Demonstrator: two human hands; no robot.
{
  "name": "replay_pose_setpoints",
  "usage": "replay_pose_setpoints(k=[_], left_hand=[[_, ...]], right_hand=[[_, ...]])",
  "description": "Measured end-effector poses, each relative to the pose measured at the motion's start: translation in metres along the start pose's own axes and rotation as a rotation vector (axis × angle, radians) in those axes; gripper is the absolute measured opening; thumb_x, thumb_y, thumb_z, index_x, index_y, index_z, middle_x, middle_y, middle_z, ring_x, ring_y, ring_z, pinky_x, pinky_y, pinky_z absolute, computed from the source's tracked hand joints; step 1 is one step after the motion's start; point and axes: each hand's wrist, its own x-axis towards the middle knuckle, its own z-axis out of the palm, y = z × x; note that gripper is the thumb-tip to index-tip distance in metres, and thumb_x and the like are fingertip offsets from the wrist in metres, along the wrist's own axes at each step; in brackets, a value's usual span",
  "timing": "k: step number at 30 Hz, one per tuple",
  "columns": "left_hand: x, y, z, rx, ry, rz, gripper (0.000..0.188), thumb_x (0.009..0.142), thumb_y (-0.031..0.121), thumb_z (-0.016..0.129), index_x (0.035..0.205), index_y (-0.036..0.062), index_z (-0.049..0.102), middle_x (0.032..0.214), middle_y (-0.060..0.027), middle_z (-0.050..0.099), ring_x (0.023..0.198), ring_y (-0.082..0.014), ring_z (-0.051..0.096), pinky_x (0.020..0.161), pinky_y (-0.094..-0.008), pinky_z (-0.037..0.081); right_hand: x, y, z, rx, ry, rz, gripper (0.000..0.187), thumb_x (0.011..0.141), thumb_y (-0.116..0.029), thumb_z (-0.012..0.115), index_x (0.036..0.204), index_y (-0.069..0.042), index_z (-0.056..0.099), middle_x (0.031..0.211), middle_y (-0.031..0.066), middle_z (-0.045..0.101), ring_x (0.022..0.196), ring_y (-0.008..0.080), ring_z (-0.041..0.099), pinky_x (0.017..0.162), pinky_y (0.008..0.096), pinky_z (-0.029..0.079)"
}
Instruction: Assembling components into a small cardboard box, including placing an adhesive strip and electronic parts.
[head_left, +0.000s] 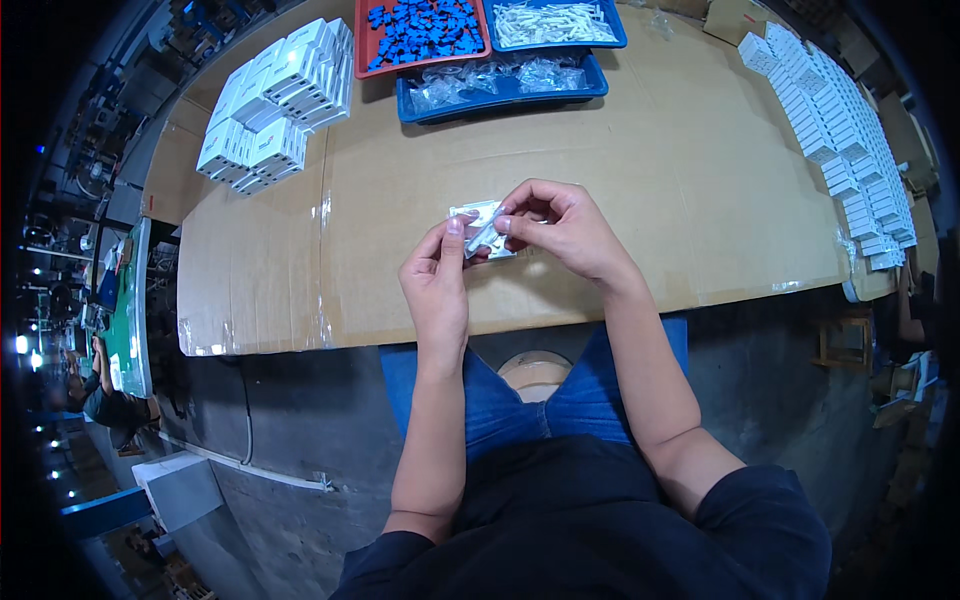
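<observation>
Over the near middle of the table, my left hand (437, 270) pinches the lower end of a slim white piece (484, 237) between thumb and fingers. Its upper end is gripped by the thumb and fingertips of my right hand (565, 228). The piece slants upward to the right; it has a slight shine, and I cannot tell whether clear plastic wraps it. Just beneath the fingers lies a flat white, shiny item (503, 250), partly hidden by both hands, so its kind is unclear.
A cardboard-covered table (640, 150) spreads ahead. At the back stand a red tray (365, 50) of blue parts, a blue tray (622, 38) of white parts and another blue tray (500, 105) of clear bags. White boxes are stacked left (265, 110) and right (835, 140).
</observation>
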Motion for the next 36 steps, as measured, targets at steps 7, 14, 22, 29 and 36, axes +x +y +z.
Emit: replay_pose_setpoints(k=[7, 14, 22, 29, 36], left_hand=[[0.004, -0.007, -0.007, 0.097, 0.099, 0.105, 0.026, 0.105, 0.021, 0.066, 0.114, -0.0029, 0.071, 0.098, -0.0062, 0.071, 0.086, -0.0098, 0.065, 0.079, -0.0264, 0.056], [0.001, -0.008, 0.002, -0.001, 0.123, 0.138, 0.026, 0.104, 0.017, 0.069, 0.118, -0.0051, 0.066, 0.098, -0.0059, 0.068, 0.092, -0.0091, 0.063, 0.084, -0.0224, 0.050], [-0.005, -0.009, 0.010, -0.052, 0.048, 0.032, 0.029, 0.103, 0.013, 0.068, 0.125, -0.0060, 0.061, 0.106, -0.0089, 0.069, 0.095, -0.0121, 0.066, 0.086, -0.0260, 0.053], [-0.003, -0.010, 0.006, -0.051, 0.058, 0.075, 0.026, 0.102, 0.008, 0.067, 0.123, -0.0057, 0.061, 0.109, -0.0108, 0.070, 0.096, -0.0128, 0.068, 0.087, -0.0273, 0.055], [-0.003, -0.012, 0.010, -0.074, 0.033, 0.060, 0.028, 0.102, 0.006, 0.065, 0.128, -0.0038, 0.061, 0.108, -0.0086, 0.070, 0.096, -0.0128, 0.068, 0.088, -0.0287, 0.057]], right_hand=[[-0.003, -0.002, -0.005, -0.035, -0.147, 0.017, 0.012, 0.092, -0.005, 0.078, 0.100, 0.000, 0.071, 0.088, 0.0030, 0.072, 0.081, 0.0083, 0.069, 0.073, 0.0237, 0.054], [-0.006, -0.003, -0.002, -0.112, -0.283, 0.072, 0.015, 0.090, -0.003, 0.078, 0.101, 0.003, 0.070, 0.087, 0.0060, 0.074, 0.078, 0.0104, 0.072, 0.071, 0.0230, 0.055], [0.001, 0.004, 0.006, 0.071, 0.030, -0.099, 0.016, 0.093, -0.004, 0.077, 0.106, 0.004, 0.070, 0.087, 0.0051, 0.074, 0.075, 0.0071, 0.070, 0.066, 0.0214, 0.055], [0.000, 0.004, 0.002, -0.069, -0.027, -0.081, 0.015, 0.096, -0.014, 0.076, 0.104, -0.002, 0.074, 0.084, -0.0005, 0.072, 0.074, 0.0041, 0.062, 0.066, 0.0214, 0.049], [-0.002, 0.004, 0.004, -0.037, -0.067, 0.010, 0.013, 0.096, -0.013, 0.076, 0.103, -0.002, 0.074, 0.082, -0.0021, 0.070, 0.072, 0.0026, 0.059, 0.062, 0.0209, 0.045]])
